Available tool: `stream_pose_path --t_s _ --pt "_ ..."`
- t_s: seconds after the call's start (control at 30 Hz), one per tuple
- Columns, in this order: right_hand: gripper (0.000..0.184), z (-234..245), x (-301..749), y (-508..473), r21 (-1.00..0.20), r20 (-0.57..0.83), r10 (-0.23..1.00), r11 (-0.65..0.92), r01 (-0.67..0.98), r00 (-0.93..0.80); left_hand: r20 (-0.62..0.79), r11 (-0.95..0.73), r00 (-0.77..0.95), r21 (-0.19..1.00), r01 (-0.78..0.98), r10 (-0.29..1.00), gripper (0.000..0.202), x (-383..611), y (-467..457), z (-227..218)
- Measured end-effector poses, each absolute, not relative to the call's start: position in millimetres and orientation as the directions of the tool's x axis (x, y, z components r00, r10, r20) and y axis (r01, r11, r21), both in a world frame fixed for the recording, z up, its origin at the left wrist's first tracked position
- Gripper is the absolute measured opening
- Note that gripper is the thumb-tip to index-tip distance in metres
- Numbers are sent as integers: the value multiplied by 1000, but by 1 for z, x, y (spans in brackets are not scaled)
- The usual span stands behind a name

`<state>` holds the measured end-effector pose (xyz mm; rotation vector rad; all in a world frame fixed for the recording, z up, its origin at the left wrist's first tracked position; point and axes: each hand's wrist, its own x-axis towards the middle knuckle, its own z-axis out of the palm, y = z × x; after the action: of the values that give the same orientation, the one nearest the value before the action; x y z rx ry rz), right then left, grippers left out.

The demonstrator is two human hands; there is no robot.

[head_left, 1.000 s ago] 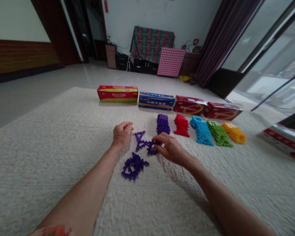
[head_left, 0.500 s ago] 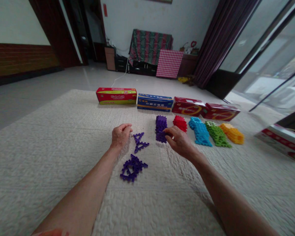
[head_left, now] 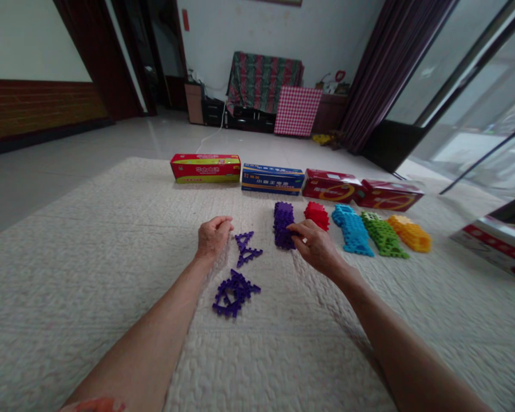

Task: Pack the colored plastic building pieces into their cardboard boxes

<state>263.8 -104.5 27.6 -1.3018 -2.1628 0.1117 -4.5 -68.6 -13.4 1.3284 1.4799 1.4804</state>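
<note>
My right hand [head_left: 315, 246] pinches at the near end of a row of purple interlocking plastic pieces [head_left: 284, 220]. The thumb and forefinger are closed on a purple piece there, partly hidden by the fingers. My left hand [head_left: 214, 236] rests on the quilted mat with its fingers curled closed, and nothing sticks out of it. Just right of it lie two purple triangle pieces [head_left: 249, 254], one behind the other. Nearer to me is a loose heap of purple pieces [head_left: 236, 293], mostly triangles and open frames.
Right of the purple row are rows of red [head_left: 316, 214], blue [head_left: 355, 232], green [head_left: 381, 234] and yellow pieces [head_left: 409, 233]. Behind them stand a red-yellow box [head_left: 206, 169], a blue box [head_left: 272, 179] and two dark red boxes [head_left: 331, 186]. A white-red carton [head_left: 495, 246] lies far right.
The view has shifted slightly, so everything sits a little further right. Both hands keep about the same places, the right one still at the purple row's near end.
</note>
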Motion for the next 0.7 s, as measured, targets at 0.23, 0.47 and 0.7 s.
stream_pose_path --t_s 0.23,0.47,0.7 --pt "30 32 261 -109 -313 492 836 429 847 -242 192 -148 -281 974 171 940 26 -4 -67 -15" --pt "15 40 230 -127 -395 436 780 613 684 -448 212 -168 -279 970 176 937 25 -4 -69 -13" --pt "31 40 184 -170 -546 297 609 740 392 -736 173 -162 -320 985 61 932 26 -4 -64 -15"
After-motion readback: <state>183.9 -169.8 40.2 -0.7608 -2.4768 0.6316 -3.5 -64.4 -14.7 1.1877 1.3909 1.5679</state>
